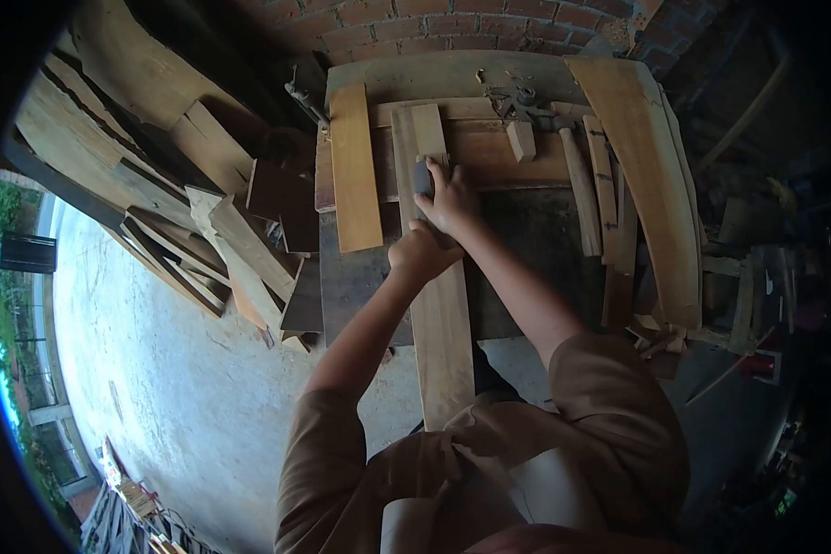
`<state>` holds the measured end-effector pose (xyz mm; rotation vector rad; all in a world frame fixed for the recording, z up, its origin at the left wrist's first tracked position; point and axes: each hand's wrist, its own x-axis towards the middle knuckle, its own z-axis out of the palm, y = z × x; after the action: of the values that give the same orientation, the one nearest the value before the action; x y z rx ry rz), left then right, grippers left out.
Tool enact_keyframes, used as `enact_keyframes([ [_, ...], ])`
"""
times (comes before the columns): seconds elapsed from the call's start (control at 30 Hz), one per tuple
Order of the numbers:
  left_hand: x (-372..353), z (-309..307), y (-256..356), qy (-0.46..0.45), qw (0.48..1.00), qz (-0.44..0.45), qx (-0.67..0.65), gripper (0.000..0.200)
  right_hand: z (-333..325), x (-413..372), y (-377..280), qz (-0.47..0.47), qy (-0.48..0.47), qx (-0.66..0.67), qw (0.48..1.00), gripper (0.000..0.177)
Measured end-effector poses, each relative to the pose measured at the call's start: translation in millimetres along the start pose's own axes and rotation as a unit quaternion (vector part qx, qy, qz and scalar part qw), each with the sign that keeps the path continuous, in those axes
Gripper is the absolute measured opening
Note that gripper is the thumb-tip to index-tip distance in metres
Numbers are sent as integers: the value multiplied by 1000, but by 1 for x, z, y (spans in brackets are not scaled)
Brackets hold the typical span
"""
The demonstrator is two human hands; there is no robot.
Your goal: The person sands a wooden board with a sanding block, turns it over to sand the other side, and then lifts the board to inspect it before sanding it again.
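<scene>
A long pale board (441, 346) runs from near my body up across the workbench. My left hand (421, 252) is closed around the rear part of a dark, narrow tool (423, 178) that looks like a hand plane, lying on the board. Farther forward, my right hand (453, 201) grips the same tool, its fingers bent over the front. My hands cover most of its body, so its exact shape is partly hidden. Beyond it, a short light wood piece (427, 127) lies on or against the board's far end.
On the dark workbench (360, 286) lie a yellowish plank (355, 171) at left, a hammer (577, 185), a small wood block (521, 140) and a wide board (651, 185) at right. Stacked lumber (148, 120) leans at left. A brick wall (443, 28) stands behind.
</scene>
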<state>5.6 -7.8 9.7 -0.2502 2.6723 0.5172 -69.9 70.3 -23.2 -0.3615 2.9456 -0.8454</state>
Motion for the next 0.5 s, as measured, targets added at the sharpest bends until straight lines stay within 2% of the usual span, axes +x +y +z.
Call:
enact_keyframes([
  [0.17,-187,106,-8,-88,993,-58,-50,77,4,-230,7,-13,-35,28,999,71],
  [0.23,-220,128,-19,-205,976,-63,-33,77,7,-280,15,-35,-1,47,998,72],
  [0.27,-223,131,-20,-212,975,-62,-32,77,10,-285,19,-63,39,42,996,72],
  [0.3,-222,128,-18,-201,978,-52,-30,78,8,-283,19,-58,36,41,997,72],
  [0.37,-209,118,-12,-165,985,-46,-31,78,3,-260,13,-14,-20,39,999,72],
  [0.5,-129,61,2,-120,991,-44,-50,76,0,-162,14,-21,13,46,999,68],
])
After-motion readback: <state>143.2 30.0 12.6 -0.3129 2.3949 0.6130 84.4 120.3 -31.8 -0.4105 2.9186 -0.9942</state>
